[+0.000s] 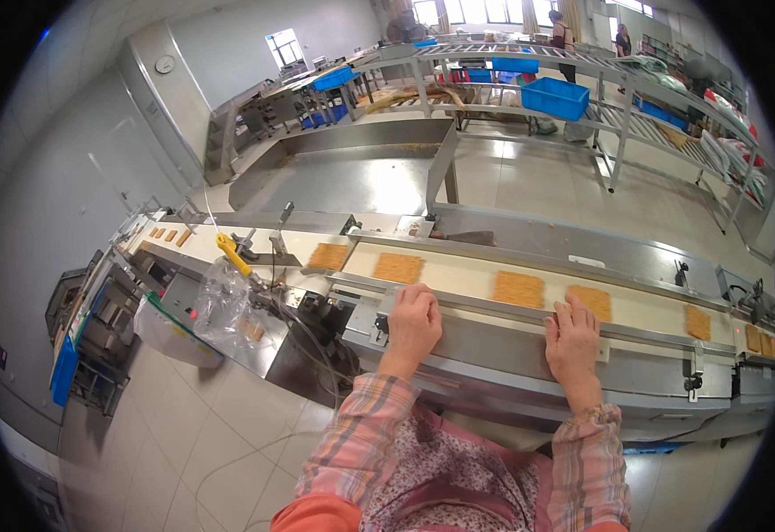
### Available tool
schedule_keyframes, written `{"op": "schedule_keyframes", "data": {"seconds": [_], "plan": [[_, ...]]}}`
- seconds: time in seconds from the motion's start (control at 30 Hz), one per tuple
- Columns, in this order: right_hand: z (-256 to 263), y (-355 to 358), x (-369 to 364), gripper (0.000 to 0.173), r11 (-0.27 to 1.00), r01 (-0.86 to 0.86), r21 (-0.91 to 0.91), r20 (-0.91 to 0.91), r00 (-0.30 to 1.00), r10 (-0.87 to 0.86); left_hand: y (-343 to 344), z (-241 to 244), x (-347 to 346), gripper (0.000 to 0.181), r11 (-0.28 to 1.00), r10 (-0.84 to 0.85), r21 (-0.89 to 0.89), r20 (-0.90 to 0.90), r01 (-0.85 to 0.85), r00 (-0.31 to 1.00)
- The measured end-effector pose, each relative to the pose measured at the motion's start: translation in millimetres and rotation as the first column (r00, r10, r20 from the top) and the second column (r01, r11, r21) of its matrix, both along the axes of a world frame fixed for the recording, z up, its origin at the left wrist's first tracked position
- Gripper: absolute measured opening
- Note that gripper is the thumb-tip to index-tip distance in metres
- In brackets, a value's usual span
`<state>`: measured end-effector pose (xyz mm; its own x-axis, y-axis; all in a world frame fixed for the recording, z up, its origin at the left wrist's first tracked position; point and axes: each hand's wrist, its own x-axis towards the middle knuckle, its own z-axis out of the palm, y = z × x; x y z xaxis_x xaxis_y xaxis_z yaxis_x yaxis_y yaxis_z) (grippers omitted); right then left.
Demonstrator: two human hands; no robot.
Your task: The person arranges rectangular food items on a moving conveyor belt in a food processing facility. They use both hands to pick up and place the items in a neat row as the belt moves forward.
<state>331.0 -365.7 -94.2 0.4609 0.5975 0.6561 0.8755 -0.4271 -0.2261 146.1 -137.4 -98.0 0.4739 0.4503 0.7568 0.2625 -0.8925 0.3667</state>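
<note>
A pale conveyor belt (457,277) crosses in front of me, carrying several flat, square, golden-brown food pieces spaced apart. My left hand (415,322) rests at the belt's near metal rail (474,299) with its fingers curled together; no object shows in it. Just beyond it lies one brown piece (397,267). My right hand (573,339) reaches over the same rail, fingers slightly apart. Its fingertips are at the near edge of another piece (592,302); whether they touch it cannot be told. Between the hands lies a third piece (519,289).
At left, a yellow-handled tool (233,254) hangs on a cord near a clear plastic bag (224,299) and a white bin (174,332). Behind the belt stands a steel tray table (361,173). A roller rack holds a blue crate (555,98). People stand far back.
</note>
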Motion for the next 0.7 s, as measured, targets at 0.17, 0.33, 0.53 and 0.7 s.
{"op": "schedule_keyframes", "data": {"seconds": [0.17, 0.33, 0.53, 0.7], "plan": [[8.7, 3.1, -4.5, 0.031, 0.998, -0.016, 0.055, 0.041, 0.999, 0.014, 0.8, 1.1, -1.7, 0.007, 1.000, 0.001, 0.024, 0.001, -0.001, 1.000], [7.7, 4.2, -5.0, 0.033, 0.998, -0.038, 0.040, 0.053, 0.998, 0.036, 3.8, -0.5, -1.7, 0.007, 0.999, -0.009, 0.037, -0.016, 0.010, 1.000], [6.6, 6.4, -3.2, 0.037, 0.999, -0.043, 0.024, 0.084, 0.996, 0.041, 1.9, 0.3, -2.1, 0.012, 1.000, -0.027, 0.012, -0.059, 0.028, 0.998], [1.7, 12.7, -1.3, 0.044, 0.998, 0.002, -0.061, 0.121, 0.993, 0.005, 4.0, 0.4, -4.3, 0.029, 1.000, -0.016, 0.006, -0.106, 0.016, 0.994]]}}
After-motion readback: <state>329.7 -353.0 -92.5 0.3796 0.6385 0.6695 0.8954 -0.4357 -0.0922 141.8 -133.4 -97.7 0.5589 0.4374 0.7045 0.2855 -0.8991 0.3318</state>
